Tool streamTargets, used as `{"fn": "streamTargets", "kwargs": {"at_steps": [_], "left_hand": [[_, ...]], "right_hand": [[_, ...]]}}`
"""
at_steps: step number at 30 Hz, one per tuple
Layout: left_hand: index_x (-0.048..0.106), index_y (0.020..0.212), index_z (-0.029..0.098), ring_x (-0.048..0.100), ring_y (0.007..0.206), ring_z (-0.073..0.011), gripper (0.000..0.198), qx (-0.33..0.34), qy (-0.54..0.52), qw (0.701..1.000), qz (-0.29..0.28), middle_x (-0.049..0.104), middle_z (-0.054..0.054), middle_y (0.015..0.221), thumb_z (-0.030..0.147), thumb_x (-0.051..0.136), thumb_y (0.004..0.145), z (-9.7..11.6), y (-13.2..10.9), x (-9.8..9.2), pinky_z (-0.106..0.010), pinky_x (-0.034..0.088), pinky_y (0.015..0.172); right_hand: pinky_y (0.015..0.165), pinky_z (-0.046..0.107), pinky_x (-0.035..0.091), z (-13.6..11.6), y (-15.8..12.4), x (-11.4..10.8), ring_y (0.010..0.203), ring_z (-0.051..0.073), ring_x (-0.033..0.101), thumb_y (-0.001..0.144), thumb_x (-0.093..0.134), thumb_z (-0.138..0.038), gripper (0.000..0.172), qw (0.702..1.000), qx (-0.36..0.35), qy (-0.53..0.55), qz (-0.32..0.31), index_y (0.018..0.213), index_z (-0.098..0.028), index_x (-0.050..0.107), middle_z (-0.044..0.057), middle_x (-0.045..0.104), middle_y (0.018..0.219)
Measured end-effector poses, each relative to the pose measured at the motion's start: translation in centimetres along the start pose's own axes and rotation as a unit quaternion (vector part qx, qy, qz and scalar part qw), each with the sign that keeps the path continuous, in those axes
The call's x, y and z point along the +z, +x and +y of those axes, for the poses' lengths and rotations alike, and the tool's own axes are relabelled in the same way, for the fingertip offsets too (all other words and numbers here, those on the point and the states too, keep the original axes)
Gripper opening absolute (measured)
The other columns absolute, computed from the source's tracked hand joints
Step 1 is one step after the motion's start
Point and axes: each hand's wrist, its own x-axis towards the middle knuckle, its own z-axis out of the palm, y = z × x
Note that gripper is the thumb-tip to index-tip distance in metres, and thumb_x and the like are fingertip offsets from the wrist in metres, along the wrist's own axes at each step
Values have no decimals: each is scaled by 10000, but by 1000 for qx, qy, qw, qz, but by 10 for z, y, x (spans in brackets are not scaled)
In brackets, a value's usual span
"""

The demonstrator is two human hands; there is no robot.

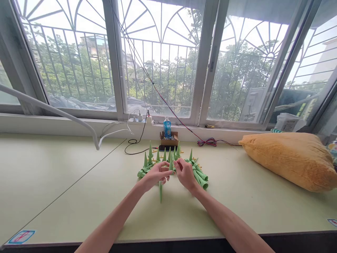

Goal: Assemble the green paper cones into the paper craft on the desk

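My left hand (157,174) and my right hand (185,173) meet above a pale green table (65,182), fingers pinched together on a green cone (171,164) between them. A long green spike (160,192) points down below my left hand; whether the hand grips it I cannot tell. Around the hands lies a pile of green cones, some upright (150,151), some lying flat at the right (200,176). Small yellow pieces (181,152) are scattered among them.
A small cardboard box (169,139) with a blue water bottle (166,128) stands behind the pile, by a black phone. A power strip and cables (137,133) run along the window sill. An orange plush cushion (291,157) lies at the right. A white tube (52,110) crosses the left.
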Motion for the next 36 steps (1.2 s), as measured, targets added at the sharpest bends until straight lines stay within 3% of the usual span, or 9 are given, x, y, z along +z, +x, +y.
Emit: {"fn": "streamTargets", "kwargs": {"at_steps": [5, 12, 23, 36], "left_hand": [[543, 895, 169, 587, 630, -113, 490, 10, -5, 1000, 11, 637, -65, 882, 585, 701, 690, -3, 3, 1, -235, 423, 541], [570, 862, 143, 645, 665, -150, 490, 22, 2, 999, 32, 591, -36, 834, 590, 689, 701, -4, 6, 1, -253, 457, 562], [598, 909, 139, 676, 786, -184, 457, 35, -10, 999, 0, 654, -105, 1027, 579, 611, 788, -7, 7, -1, -256, 476, 598], [605, 969, 111, 682, 829, -212, 454, 49, -50, 997, -38, 659, -141, 1045, 539, 608, 820, -8, 7, 0, -301, 527, 666]], "right_hand": [[522, 222, 313, 1, 0, 1, 495, 108, 391, 954, 399, -401, 338, 1000, -7, 7, -9, 709, -191, 500, -23, 509, 572], [524, 221, 304, 2, -1, 2, 500, 105, 375, 953, 411, -394, 328, 1000, -11, 7, -14, 709, -191, 494, -30, 490, 573], [540, 216, 345, 2, -1, 3, 524, 109, 463, 954, 413, -369, 305, 999, -4, 33, -19, 719, -192, 494, -16, 560, 611], [536, 223, 388, 6, -1, 5, 517, 122, 498, 952, 414, -383, 295, 999, 7, 50, -16, 733, -202, 491, -8, 563, 616]]}}
